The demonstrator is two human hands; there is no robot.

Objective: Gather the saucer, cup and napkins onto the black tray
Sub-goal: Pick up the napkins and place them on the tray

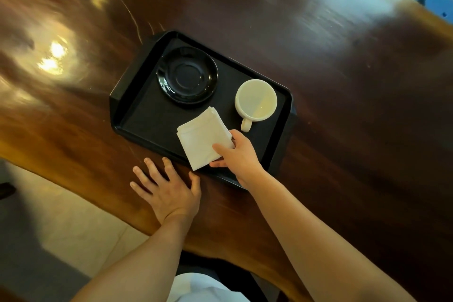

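Observation:
A black tray (139, 115) lies slantwise on the dark wooden table. On it, at the far left, rests a black saucer (187, 77). A white cup (255, 100) stands upright and empty on the tray's right side, its handle pointing toward me. My right hand (235, 154) pinches a stack of folded white napkins (202, 138) by its near right corner, over the tray's near edge. I cannot tell whether the stack touches the tray. My left hand (166, 185) lies flat on the table with fingers spread, just in front of the tray.
The glossy wooden table (343, 105) stretches far and right, with a curved near edge at the left. Pale floor (61, 216) shows below that edge. A blue object (438, 5) sits beyond the table's far right corner.

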